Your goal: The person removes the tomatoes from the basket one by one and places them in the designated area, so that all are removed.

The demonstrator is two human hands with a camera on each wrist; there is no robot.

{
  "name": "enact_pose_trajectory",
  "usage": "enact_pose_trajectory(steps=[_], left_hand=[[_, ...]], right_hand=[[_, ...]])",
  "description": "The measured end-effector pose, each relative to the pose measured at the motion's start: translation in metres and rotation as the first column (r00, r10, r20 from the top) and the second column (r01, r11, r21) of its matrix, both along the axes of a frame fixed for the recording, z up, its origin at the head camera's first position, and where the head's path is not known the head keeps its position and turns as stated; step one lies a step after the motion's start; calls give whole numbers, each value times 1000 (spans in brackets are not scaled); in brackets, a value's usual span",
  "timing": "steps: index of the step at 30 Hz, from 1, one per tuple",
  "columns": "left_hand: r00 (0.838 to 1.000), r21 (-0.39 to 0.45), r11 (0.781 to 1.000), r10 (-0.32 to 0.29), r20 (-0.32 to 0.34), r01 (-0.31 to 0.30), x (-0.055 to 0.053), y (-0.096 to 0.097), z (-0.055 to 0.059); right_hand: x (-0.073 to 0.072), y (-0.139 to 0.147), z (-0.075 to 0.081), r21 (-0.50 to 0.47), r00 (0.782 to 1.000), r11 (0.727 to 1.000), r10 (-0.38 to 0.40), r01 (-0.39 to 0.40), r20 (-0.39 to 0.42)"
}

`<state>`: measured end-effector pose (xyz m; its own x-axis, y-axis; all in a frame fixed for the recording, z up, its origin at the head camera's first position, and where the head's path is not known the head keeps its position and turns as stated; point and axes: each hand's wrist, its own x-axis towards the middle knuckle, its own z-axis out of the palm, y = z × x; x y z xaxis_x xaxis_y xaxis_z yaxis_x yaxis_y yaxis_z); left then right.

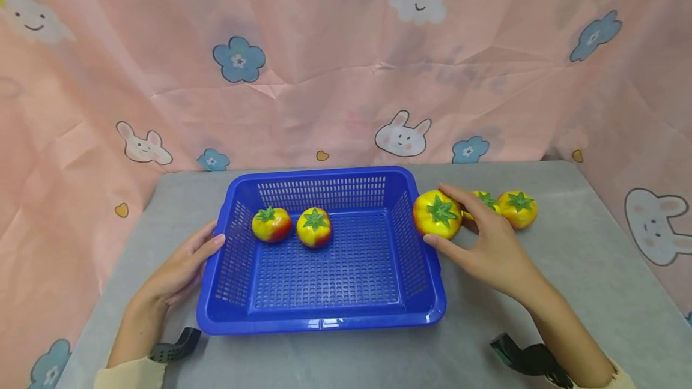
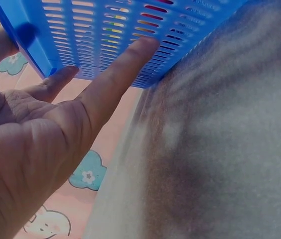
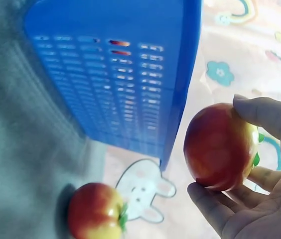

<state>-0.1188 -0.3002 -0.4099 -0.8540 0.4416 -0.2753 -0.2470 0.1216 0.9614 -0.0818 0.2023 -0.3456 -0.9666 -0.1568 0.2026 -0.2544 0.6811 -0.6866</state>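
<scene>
Head view: right hand [image 1: 494, 245] pinches one yellow-red fruit [image 1: 437, 214], thumb near side, fingers far side. Fruit is just outside the right rim of the blue basket [image 1: 319, 323], up off the desk [image 1: 584, 269]; right wrist view shows a gap between it and the basket. Orientation: green leafy top points up, red underside down. Shape near round, stem axis roughly vertical.

Left hand [image 1: 178, 266] grips the basket's left rim, thumb over the edge, fingers along the outside of the mesh wall. Left wrist view has one finger out straight at the slots.

Basket: open top up, long axis left-right across the desk. Inside, left half toward the back, two more of the same: left fruit [image 1: 272, 225] with its leaves tipped toward the back, middle fruit [image 1: 314, 228] leaves up. Well right of the basket, two on the desk: far-right fruit [image 1: 520, 209] in full view, the partly hidden fruit [image 1: 485, 199] behind right-hand fingers.

Markings I can see are pictures: rabbits, blue flowers, clouds and rainbows on the pink cloth [image 1: 303, 113] behind.
</scene>
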Motion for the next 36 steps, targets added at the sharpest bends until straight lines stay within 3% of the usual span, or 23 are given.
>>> enact_pose_trajectory(steps=[11,18,24,31,36], left_hand=[[1000,15,1000,-3,0,3,2,0,0],[999,79,996,-38,-9,38,3,-3,-2],[999,80,996,-47,-25,49,-3,-2,-2],[998,63,997,-38,-53,42,1,-13,3],[999,77,996,-37,-33,39,-1,-4,-2]], right_hand=[[12,27,-26,-26,996,996,-79,80,43],[20,35,-49,-27,996,997,-70,71,51],[18,37,-56,-17,998,998,-65,65,25],[9,33,-68,-37,997,999,-17,20,71],[13,44,-72,-11,997,999,-38,39,68]])
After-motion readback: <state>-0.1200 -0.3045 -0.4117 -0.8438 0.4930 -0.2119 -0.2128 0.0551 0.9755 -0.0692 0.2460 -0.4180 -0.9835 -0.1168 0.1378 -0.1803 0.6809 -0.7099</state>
